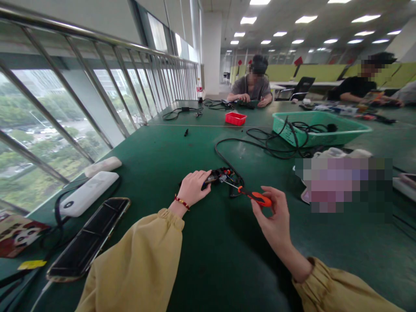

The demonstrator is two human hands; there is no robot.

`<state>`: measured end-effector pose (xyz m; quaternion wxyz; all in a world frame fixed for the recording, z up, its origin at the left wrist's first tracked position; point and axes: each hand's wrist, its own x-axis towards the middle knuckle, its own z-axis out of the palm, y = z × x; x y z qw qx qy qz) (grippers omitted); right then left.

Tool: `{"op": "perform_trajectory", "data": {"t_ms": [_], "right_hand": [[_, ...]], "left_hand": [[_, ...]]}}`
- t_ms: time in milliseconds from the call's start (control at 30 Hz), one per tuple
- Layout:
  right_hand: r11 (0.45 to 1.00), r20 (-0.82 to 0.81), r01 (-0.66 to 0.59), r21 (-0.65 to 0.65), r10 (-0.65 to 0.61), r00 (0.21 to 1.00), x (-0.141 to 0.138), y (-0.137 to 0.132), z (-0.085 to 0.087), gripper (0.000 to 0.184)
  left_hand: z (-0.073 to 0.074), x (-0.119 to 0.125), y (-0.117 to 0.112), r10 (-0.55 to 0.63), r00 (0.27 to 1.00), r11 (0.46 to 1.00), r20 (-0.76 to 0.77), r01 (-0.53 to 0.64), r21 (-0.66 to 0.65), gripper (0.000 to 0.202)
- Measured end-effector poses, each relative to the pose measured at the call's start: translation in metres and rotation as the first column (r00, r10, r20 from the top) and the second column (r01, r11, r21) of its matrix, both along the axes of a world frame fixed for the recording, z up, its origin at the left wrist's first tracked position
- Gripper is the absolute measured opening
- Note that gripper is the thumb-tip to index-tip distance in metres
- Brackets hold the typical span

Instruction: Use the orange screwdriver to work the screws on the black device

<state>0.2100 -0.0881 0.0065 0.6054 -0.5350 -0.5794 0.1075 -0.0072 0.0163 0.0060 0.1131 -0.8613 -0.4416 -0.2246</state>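
My left hand [193,187] presses a dark corded device [214,177] against the green table, fingers wrapped over its body. The device's right end is open, with coloured wires and small orange parts exposed; its exact kind is unclear. Between the thumb and fingers of my right hand [275,216] is the handle end of an orange-and-black screwdriver [258,198]. Its thin shaft slants left, and the tip reaches the exposed end of the device. Whether the tip sits on a screw is too small to tell. A black cable [224,151] runs from the device toward the basket.
A green basket [338,139] with cables stands right, behind a blurred pinkish bundle [334,182]. Farther back is a small red tray [235,118]. A phone [91,238] and white power bank [91,194] lie left beside the railing. Two people [250,84] sit across the table.
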Motion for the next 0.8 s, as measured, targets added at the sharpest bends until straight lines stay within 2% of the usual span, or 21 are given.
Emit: {"op": "perform_trajectory", "data": {"t_ms": [100, 200, 267, 400, 467, 633, 700, 800], "right_hand": [[0.999, 0.01, 0.008, 0.039, -0.009, 1.0, 0.0013, 0.0007, 0.0002, 0.032], [0.992, 0.047, -0.082, -0.101, 0.087, 0.995, 0.0023, -0.0013, -0.0001, 0.021], [0.985, 0.048, -0.099, -0.14, 0.107, 0.993, 0.0023, -0.0019, -0.0003, 0.018], [1.0, 0.007, 0.024, 0.001, -0.024, 1.0, 0.0015, 0.0008, 0.0006, 0.031], [0.999, 0.001, 0.045, 0.023, -0.045, 0.999, 0.0016, 0.0016, 0.0015, 0.032], [0.981, 0.035, -0.067, -0.18, 0.074, 0.997, 0.0019, -0.0017, 0.0006, 0.017], [0.989, 0.042, -0.048, -0.142, 0.055, 0.998, 0.0016, -0.0015, -0.0007, 0.021], [1.0, 0.069, 0.013, 0.006, -0.013, 0.998, 0.0017, 0.0011, -0.0017, 0.031]], "left_hand": [[-0.0011, -0.0008, 0.0009, 0.001, 1.0, 1.0, 0.006, -0.001, -0.004, 0.04], [-0.0022, -0.0018, 0.002, -0.002, 1.0, 1.0, 0.007, 0.002, -0.009, 0.04], [-0.0021, -0.0022, 0.0023, 0.0, 1.0, 1.0, 0.008, 0.0, -0.015, 0.04], [-0.0002, -0.002, 0.0015, 0.01, 1.0, 1.0, 0.003, -0.01, -0.029, 0.039], [0.0006, -0.0019, 0.0011, 0.014, 1.0, 0.999, 0.001, -0.014, -0.032, 0.039], [-0.0009, -0.0032, 0.0023, -0.008, 1.0, 0.999, 0.011, 0.008, -0.035, 0.039], [-0.0024, -0.0038, 0.0032, -0.01, 1.0, 1.0, 0.017, 0.01, -0.029, 0.039], [-0.004, -0.004, 0.004, -0.001, 1.0, 1.0, 0.027, 0.002, -0.014, 0.037]]}}
